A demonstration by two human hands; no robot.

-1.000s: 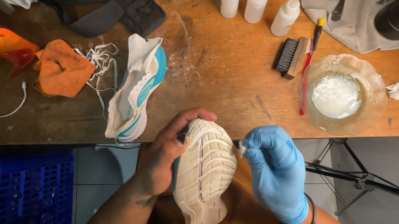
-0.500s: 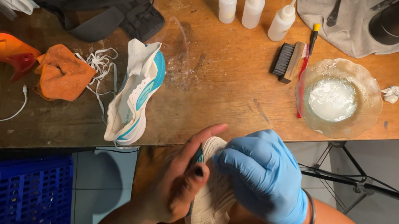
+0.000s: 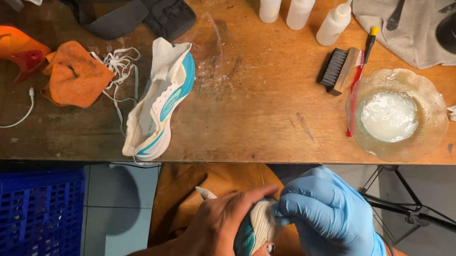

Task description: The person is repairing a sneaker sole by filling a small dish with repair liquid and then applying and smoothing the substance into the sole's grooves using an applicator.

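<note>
A white sneaker with teal side panels (image 3: pixel 251 234) sits low in the view, below the desk edge and over a tan-brown apron on the lap, gripped by the bare left hand (image 3: pixel 216 244). Its fingers (image 3: pixel 247 200) wrap closed around the shoe's side, thumb under the sole rim. The right hand (image 3: pixel 334 222), in a smooth blue nitrile glove, presses its curled fingers (image 3: pixel 294 207) against the pale ribbed sole; whether they pinch a small wipe I cannot tell.

On the worn, scratched wooden desk (image 3: pixel 255 108) the matching white-and-teal sneaker (image 3: pixel 159 103) lies on its side beside loose white laces (image 3: pixel 119 67) and a crumpled orange cloth (image 3: pixel 76 78). A scalloped glass bowl of white foam (image 3: pixel 395 114) stands to the right, with a black-bristled wooden brush (image 3: pixel 336 69) and three white squeeze bottles (image 3: pixel 303 7) behind.

Since half a second ago the held shoe has turned from sole-up to edge-on, and the gloved hand has slid off its top to the right.
</note>
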